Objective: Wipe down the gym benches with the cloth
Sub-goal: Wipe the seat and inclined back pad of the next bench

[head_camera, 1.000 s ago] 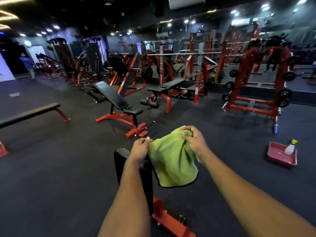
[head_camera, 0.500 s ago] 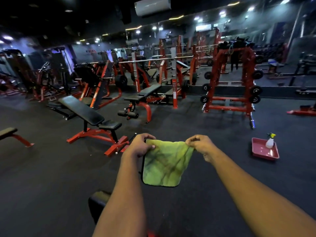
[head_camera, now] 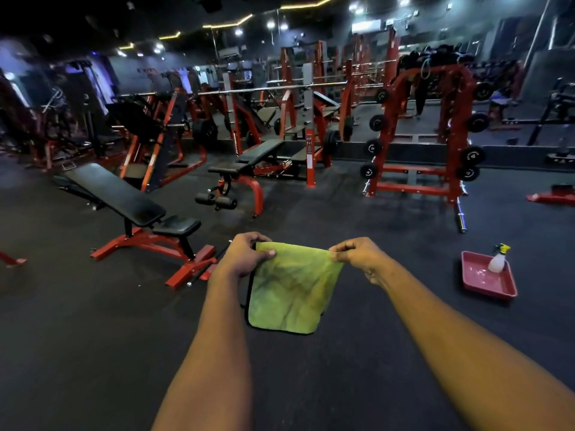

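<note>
**Cloth Spread Between Both Hands; No Bench in Contact**

The view is lifting away from the near pad seen a second ago; that pad is no longer showing below the hands, and the bunched cloth (head_camera: pixel 291 287) is now hanging flat. This is suggesting a refold before the next bench.

The incline bench (head_camera: pixel 124 194) is standing ahead-left of the left hand (head_camera: pixel 245 255), apart from it; the left hand is pinching the cloth's upper left corner; the right hand (head_camera: pixel 359 255) is pinching the upper right corner; the spray bottle (head_camera: pixel 497 259) is standing in the red tray (head_camera: pixel 476 284) to the right of the right hand. Bare floor is lying between hands and bench; nothing is obstructing.
</note>
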The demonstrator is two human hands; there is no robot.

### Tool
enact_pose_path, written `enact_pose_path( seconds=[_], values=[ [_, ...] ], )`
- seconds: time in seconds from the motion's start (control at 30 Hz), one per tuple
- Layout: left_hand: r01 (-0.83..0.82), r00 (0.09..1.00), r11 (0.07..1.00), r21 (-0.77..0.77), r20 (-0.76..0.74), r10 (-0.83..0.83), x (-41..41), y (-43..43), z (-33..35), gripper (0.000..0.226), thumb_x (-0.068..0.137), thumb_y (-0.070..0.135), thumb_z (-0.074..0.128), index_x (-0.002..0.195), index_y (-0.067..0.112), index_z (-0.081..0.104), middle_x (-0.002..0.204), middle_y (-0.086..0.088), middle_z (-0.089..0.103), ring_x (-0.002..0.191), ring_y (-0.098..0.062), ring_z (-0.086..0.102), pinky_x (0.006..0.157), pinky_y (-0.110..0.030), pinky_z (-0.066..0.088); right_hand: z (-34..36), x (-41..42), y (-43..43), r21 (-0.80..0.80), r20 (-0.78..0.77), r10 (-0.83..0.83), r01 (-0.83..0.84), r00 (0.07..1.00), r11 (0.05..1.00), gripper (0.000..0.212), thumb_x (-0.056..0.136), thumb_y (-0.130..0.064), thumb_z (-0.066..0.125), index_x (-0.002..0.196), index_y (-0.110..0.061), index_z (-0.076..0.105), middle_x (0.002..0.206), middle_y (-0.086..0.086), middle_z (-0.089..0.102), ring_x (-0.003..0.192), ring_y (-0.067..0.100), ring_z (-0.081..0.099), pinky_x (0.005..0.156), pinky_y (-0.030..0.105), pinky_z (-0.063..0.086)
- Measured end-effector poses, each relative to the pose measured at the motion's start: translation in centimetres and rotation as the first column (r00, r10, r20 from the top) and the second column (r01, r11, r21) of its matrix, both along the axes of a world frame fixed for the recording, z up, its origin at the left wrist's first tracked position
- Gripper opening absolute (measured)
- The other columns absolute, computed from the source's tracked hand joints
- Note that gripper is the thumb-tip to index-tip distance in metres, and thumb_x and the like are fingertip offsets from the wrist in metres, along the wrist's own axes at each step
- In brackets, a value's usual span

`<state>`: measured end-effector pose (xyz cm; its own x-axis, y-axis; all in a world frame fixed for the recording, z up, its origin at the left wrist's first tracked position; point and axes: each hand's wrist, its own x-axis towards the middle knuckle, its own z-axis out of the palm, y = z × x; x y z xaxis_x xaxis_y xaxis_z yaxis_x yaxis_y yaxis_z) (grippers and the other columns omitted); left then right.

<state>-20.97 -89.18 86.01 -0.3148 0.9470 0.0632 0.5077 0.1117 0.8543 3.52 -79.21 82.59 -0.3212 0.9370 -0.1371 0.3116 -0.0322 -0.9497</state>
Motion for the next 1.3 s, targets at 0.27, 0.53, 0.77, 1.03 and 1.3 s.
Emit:
enact_pose_path(
  seconds=[0.27, 0.53, 0.77, 1.03, 1.3],
  values=[
    [-0.093, 0.995, 0.995, -0.044, 0.022, 0.094, -1.9, 12.9, 0.5, 0.014, 0.084, 0.004, 0.074, 0.096, 0.008, 0.075, 0.088, -0.012, 0.072, 0.079, -0.017, 0.064, 0.078, -0.033, 0.056, 1.6, -2.3, 16.1, 0.144, 0.213, 0.005, -0.036, 0.977, 0.989, 0.015, 0.074, -0.01, 0.086, 0.084, -0.02, 0.079, 0.082, -0.002, 0.073, 0.074, 0.005, 0.063, 0.058, 0.014, 0.047],
    [-0.228, 0.973, 0.969, -0.093, -0.04, 0.226, -7.6, 25.2, -2.4, 0.006, 0.09, 0.015, 0.069, 0.086, 0.016, 0.064, 0.08, -0.003, 0.064, 0.076, -0.016, 0.056, 0.07, -0.028, 0.046, -0.9, -9.7, 29.4, 0.214, 0.453, 0.068, -0.182, 0.889, 0.96, 0.01, 0.092, -0.038, 0.067, 0.084, -0.034, 0.062, 0.09, -0.009, 0.06, 0.094, 0.013, 0.05, 0.093, 0.032, 0.036],
    [-0.211, 0.976, 0.95, -0.229, -0.11, 0.19, -19.2, 38.0, -4.5, 0.034, 0.07, 0.02, 0.087, 0.097, 0.012, 0.068, 0.086, -0.005, 0.069, 0.082, -0.023, 0.066, 0.074, -0.035, 0.054, -3.5, -21.8, 43.7, 0.207, 0.262, 0.163, -0.22, 0.951, 0.953, 0.009, 0.088, -0.026, 0.074, 0.09, -0.02, 0.067, 0.091, -0.002, 0.068, 0.086, 0.015, 0.063, 0.075, 0.032, 0.053],
    [-0.433, 0.869, 0.881, -0.19, -0.349, 0.351, -32.3, 52.7, -2.9, 0.033, 0.075, 0.022, 0.083, 0.099, 0.006, 0.068, 0.084, -0.004, 0.059, 0.083, -0.019, 0.054, 0.065, -0.027, 0.036, -2.2, -36.7, 59.4, 0.016, 0.248, 0.369, -0.384, 0.896, 0.923, 0.022, 0.072, -0.003, 0.083, 0.083, -0.019, 0.074, 0.088, 0.005, 0.075, 0.088, 0.018, 0.07, 0.076, 0.033, 0.061],
    [-0.544, 0.779, 0.836, -0.076, -0.415, 0.469, -42.3, 66.5, -4.5, 0.034, 0.07, 0.031, 0.086, 0.084, 0.01, 0.064, 0.08, -0.003, 0.052, 0.078, -0.022, 0.052, 0.059, -0.031, 0.032, -4.2, -51.2, 75.5, 0.161, 0.162, 0.291, -0.316, 0.943, 0.935, 0.006, 0.096, -0.022, 0.056, 0.091, -0.024, 0.059, 0.094, 0.0, 0.064, 0.083, 0.018, 0.057, 0.061, 0.031, 0.041]
  ],
)
